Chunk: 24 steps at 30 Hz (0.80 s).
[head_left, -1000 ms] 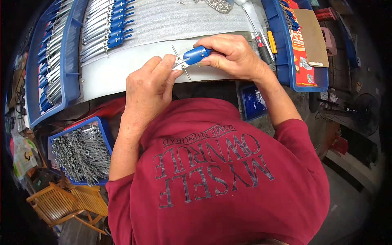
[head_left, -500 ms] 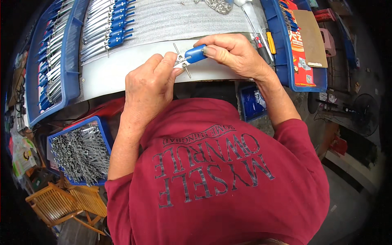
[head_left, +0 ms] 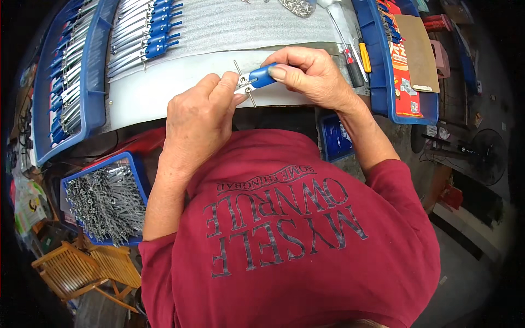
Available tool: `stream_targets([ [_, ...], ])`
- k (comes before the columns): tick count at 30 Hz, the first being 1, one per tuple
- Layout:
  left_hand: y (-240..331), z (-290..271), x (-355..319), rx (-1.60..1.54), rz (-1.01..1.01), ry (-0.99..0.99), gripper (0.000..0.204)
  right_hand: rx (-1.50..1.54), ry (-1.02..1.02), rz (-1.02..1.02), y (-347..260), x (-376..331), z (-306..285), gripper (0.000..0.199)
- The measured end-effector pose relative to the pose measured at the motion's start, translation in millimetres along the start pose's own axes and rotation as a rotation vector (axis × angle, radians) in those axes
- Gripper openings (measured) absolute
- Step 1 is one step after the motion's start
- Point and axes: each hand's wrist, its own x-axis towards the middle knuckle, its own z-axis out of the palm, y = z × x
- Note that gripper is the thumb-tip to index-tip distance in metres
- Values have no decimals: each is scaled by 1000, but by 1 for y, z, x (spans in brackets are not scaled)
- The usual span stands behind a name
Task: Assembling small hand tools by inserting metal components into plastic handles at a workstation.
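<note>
Over the near edge of the white bench top, both my hands hold one small part with a blue cap and a silvery metal end with two round holes or screw heads. A thin metal pin sticks out across it on both sides. My left hand is closed on the metal end, and its fingers hide whatever extends to the left. Thumb and forefinger of my right hand pinch the blue cap at its right end.
Similar blue-ended metal parts lie in a row at the far left, beside a blue tray of more. A yellow-handled screwdriver and a red-and-black one lie right. A blue bin holds metal pieces, near a wooden chair.
The part has shifted very slightly and shows a little more of its metal end. Both hands keep their grip, and the whole view has moved a little.
</note>
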Motion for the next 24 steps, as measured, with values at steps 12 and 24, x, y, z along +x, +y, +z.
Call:
stream_targets([
  [12, -3, -1, 1, -72, 62, -33, 21, -22, -66, 28, 3, -1, 0, 20],
  [24, -10, -2, 0, -70, 110, -127, 21, 76, -193, 153, 2, -3, -5, 19],
])
